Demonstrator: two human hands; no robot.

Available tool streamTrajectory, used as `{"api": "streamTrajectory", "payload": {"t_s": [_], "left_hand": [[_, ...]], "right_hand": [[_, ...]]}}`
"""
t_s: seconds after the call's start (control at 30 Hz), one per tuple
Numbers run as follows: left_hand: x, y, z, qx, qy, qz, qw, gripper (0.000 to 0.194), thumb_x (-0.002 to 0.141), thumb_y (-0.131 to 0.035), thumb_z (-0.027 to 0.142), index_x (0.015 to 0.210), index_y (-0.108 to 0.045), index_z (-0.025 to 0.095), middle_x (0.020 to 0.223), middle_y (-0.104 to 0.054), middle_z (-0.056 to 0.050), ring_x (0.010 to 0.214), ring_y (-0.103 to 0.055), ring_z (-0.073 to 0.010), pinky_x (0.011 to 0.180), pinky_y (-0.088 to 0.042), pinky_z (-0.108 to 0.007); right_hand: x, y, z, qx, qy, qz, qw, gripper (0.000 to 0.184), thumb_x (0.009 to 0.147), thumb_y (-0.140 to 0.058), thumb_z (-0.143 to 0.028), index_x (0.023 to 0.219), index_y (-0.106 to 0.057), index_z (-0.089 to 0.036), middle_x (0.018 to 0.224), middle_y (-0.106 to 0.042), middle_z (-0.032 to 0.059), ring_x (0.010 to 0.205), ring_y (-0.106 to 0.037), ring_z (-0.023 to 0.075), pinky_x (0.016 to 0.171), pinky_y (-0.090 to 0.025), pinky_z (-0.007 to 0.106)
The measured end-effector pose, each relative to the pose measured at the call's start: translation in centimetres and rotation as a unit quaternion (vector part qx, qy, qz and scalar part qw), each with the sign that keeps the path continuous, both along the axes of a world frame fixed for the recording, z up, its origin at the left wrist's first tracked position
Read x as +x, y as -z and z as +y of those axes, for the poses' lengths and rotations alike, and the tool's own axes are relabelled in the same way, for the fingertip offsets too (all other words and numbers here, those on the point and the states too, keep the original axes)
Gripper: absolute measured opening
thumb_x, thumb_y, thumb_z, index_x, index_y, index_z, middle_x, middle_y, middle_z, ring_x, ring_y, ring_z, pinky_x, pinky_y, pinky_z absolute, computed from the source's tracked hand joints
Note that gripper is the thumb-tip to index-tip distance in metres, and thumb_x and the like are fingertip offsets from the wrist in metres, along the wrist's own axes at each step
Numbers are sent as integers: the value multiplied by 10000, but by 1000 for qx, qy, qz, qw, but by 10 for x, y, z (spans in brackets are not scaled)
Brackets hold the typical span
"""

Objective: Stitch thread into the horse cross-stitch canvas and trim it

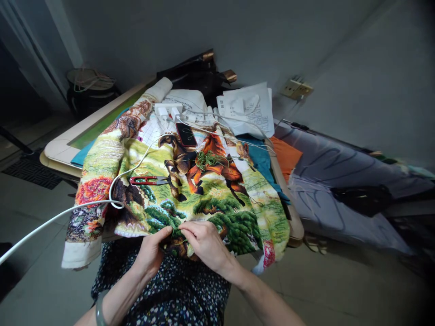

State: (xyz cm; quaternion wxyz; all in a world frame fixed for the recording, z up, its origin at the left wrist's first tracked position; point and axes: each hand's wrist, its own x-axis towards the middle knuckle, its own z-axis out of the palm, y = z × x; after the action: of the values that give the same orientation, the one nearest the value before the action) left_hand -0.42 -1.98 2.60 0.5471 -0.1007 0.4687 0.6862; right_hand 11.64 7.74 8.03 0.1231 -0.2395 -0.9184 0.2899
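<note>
Embroidered cloth (188, 201) spans frame centre. Lower centre: left hand (152, 253) grips near edge; right hand (208, 244) pinched, contents too small to tell. Seemingly fine handwork; next move calls for steady fabric.

This looks like a room in a home — most likely a bedroom or living space — since what seems to be a bed (316, 167) in a pale cover with dark looping lines stands along the plain wall (238, 36), with a pair of slippers or shoes (316, 244) on the tiled floor (353, 290) beside it. A round-cornered table (61, 147) carries a large stitched cloth (272, 199), a phone (186, 134) and a white power strip (168, 109), while a wall socket (296, 88) and a dark patterned mat (36, 171) add to the household look.
</note>
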Motion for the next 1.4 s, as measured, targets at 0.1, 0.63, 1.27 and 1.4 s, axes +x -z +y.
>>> {"api": "streamTrajectory", "payload": {"t_s": [0.1, 0.63, 1.27, 1.4], "left_hand": [[0, -2, 0, 2, -2, -6, 1000, 342, 446, -933, 324, 676, -794, 114, 687, -771, -81, 660, -669, -222, 685, -536, -356], [0, -1, 0, 5, -8, -22, 1000, 328, 418, -957, 308, 614, -778, 114, 629, -747, -53, 602, -627, -167, 619, -515, -290], [-1, -6, 3, -12, -15, -12, 1000, 342, 383, -940, 286, 628, -783, 105, 660, -751, -64, 652, -614, -179, 641, -483, -302], [0, -6, 3, -12, -11, -16, 1000, 357, 382, -942, 303, 635, -786, 108, 657, -747, -64, 658, -613, -185, 651, -485, -311]], "right_hand": [[-1, 2, 2, 24, -9, -17, 1000, 167, 956, -605, -103, 938, -758, -167, 902, -783, 49, 817, -730, 173, 752, -493, 236], [-9, 3, -19, 189, -2, -134, 973, 152, 941, -591, -80, 841, -669, -164, 723, -692, 29, 614, -638, 168, 566, -303, 309], [-4, 21, 6, -9, 13, 85, 996, 175, 881, -683, -21, 877, -782, -165, 802, -679, 27, 721, -646, 145, 682, -493, 227], [-5, 19, 5, -7, 10, 72, 997, 179, 898, -663, -32, 892, -778, -169, 809, -676, 30, 736, -650, 151, 688, -496, 233]]}}
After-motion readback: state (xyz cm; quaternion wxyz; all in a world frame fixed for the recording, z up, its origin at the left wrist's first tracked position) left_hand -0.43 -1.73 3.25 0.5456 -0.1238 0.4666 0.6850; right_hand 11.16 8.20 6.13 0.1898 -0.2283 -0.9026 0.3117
